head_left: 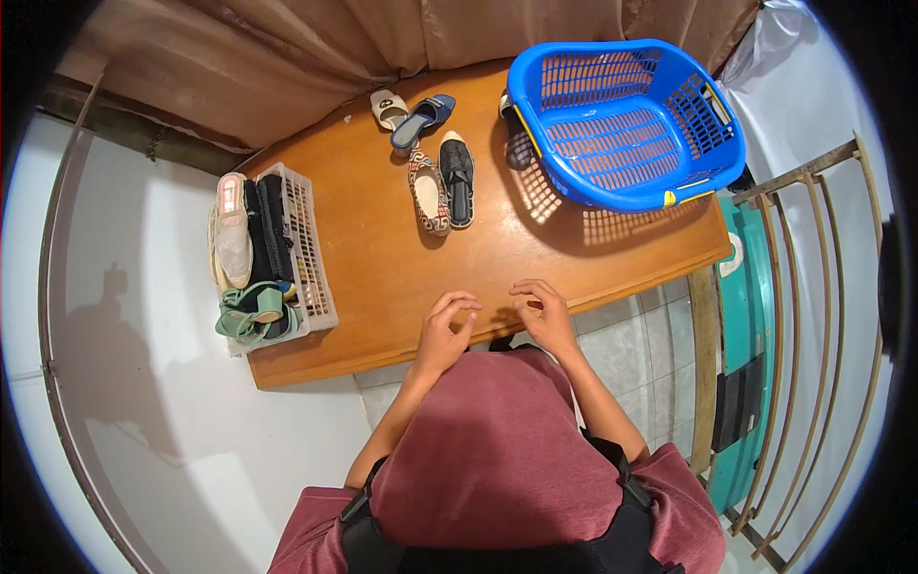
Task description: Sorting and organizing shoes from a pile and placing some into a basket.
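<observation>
- Holding nothing in half-open, curled left fingers [457, 299] and right fingers [537, 289]
- Having patterned flat [430, 198] and black slip-on [458, 179] ahead of both
- Possibly bumping slip-on if grasping flat, from tight spacing

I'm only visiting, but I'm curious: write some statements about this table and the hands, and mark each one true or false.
1. The blue basket is on the right side of the table. True.
2. The left hand is gripping a shoe. False: it holds nothing, its fingers loosely curved.
3. A green sandal is at the near end of the white crate. True.
4. The black shoe lies left of the patterned shoe. False: it lies right beside it, on its right.
5. The right hand is inside the basket. False: it is at the table's near edge.
</observation>
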Demonstrator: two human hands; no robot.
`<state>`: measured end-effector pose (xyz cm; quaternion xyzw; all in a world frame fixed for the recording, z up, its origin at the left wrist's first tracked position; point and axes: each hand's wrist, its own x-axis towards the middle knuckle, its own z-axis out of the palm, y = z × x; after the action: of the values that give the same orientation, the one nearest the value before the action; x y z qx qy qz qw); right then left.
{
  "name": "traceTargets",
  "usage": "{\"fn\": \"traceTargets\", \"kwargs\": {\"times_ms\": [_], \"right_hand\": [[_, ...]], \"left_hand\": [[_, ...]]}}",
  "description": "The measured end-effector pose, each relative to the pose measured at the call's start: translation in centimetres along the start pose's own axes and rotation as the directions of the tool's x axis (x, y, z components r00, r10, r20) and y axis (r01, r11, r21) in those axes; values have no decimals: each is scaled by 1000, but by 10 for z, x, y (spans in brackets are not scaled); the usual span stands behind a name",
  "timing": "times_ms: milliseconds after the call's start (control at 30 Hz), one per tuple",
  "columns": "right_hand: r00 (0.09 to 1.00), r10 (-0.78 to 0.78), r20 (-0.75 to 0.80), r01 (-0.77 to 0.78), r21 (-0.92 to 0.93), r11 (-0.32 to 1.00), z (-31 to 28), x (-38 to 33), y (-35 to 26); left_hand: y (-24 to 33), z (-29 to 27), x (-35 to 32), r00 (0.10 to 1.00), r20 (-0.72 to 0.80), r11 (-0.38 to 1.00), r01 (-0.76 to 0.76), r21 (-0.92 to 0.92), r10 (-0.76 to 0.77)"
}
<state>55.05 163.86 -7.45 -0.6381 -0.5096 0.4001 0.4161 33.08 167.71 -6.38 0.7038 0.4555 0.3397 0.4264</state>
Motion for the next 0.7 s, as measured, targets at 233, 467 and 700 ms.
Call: {"fn": "traceTargets", "kwargs": {"times_ms": [233,467,700], "right_hand": [[997,38,65,-41,38,998,3,8,-2],[996,42,74,-50,124,991,20,19,-11],[995,81,56,-86,89,992,12,29,-34]], "left_hand": [[5,-6,-5,988,146,999,51,2,-51],[-5,-11,8,991,131,998,28,-63,-20],[-19,-3,29,986,162,983,67,-168,-39]]}}
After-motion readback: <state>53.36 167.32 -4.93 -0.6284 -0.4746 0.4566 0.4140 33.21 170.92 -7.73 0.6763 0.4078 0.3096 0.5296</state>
